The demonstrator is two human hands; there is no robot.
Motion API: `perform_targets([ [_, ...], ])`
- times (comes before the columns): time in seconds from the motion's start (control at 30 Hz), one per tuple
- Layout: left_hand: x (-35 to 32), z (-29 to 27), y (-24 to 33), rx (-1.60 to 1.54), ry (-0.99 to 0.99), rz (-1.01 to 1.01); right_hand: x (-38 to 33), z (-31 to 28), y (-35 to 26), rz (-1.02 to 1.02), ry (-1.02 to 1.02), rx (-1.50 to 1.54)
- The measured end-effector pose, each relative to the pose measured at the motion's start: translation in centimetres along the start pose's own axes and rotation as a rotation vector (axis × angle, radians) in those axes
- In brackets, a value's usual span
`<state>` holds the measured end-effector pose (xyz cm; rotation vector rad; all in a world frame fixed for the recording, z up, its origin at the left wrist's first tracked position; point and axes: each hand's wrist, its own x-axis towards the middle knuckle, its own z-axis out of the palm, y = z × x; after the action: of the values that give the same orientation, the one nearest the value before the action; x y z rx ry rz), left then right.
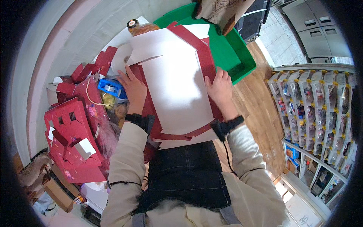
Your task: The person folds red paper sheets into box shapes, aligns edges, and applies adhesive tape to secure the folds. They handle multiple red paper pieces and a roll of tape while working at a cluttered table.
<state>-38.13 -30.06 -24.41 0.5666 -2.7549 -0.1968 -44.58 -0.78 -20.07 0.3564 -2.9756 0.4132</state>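
Note:
A large white sheet (177,90) lies over flat red card (206,68) in front of me, with red strips showing along its sides and lower edge. Beside its left edge, my left hand (134,90) rests with fingers spread, near a blue tape dispenser (110,87). On the red strip at the right edge lies my right hand (220,89), thumb apart from the fingers. Each hand appears to press on the card rather than grip it. Another white layer (189,140) shows below the red lower edge.
Left of me are cut red cardboard boxes (73,132) and a roll of clear tape (121,58). Behind the sheet stands a green tray (242,60), near a small jar with a black-rimmed lid (132,24). Clear drawers (310,109) line the right side above wooden flooring (261,113).

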Motion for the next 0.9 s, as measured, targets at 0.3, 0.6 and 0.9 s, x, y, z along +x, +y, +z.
perform_targets([
  [0.3,-0.7,5.4,14.5,-1.428,-0.661,-0.754,3.4,4.2,3.8,0.295,-0.424,0.206],
  [0.6,0.2,13.2,18.2,-1.192,-0.773,-0.742,3.5,4.0,5.3,0.136,-0.511,0.340],
  [0.9,0.6,9.4,18.4,-1.055,-0.663,-0.677,2.7,5.2,4.3,0.076,-0.415,0.342],
])
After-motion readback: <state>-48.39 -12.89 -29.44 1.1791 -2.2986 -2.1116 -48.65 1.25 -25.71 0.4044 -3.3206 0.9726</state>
